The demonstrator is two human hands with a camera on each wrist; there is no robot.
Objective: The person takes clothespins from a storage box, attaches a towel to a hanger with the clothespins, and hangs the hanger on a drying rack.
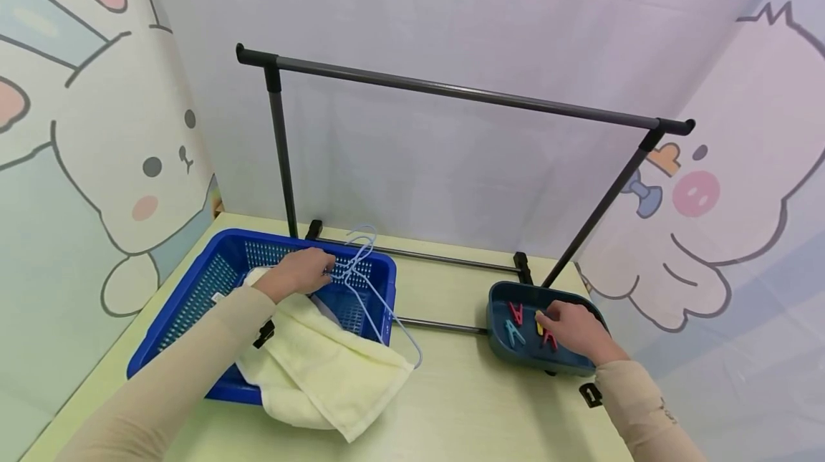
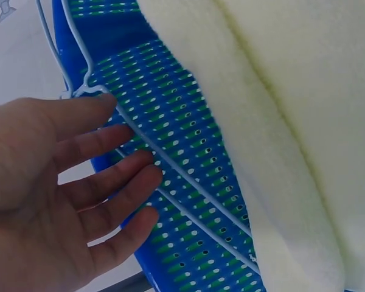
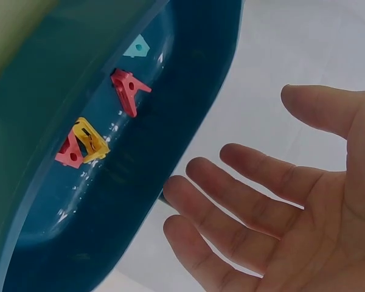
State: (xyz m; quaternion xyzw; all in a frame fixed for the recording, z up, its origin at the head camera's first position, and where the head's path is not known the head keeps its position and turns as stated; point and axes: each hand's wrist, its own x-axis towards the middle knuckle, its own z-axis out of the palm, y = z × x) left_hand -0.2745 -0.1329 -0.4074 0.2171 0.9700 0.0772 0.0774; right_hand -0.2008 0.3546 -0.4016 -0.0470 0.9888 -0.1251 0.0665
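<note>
My left hand (image 1: 301, 274) is over the blue basket (image 1: 390, 283), its thumb and index finger pinching a light blue wire hanger (image 2: 188, 176) close to the neck. A pale yellow towel (image 1: 329, 369) lies in the basket and drapes over its front rim. The hanger's far arm sticks out past the basket's right side. At the right, my right hand (image 1: 576, 329) reaches over a dark teal tray (image 1: 509, 354). In the right wrist view its fingers are spread and hold nothing. Red clothespins (image 3: 129, 91), a yellow clothespin (image 3: 91, 141) and a light blue clothespin (image 1: 513, 333) lie inside.
A dark metal rack stands behind, with a bare top bar (image 1: 464, 92) between two uprights. Its base bars (image 1: 438, 326) run across the table (image 1: 464, 405) between basket and tray. Curtains printed with a rabbit (image 1: 129, 147) and another cartoon animal enclose the table.
</note>
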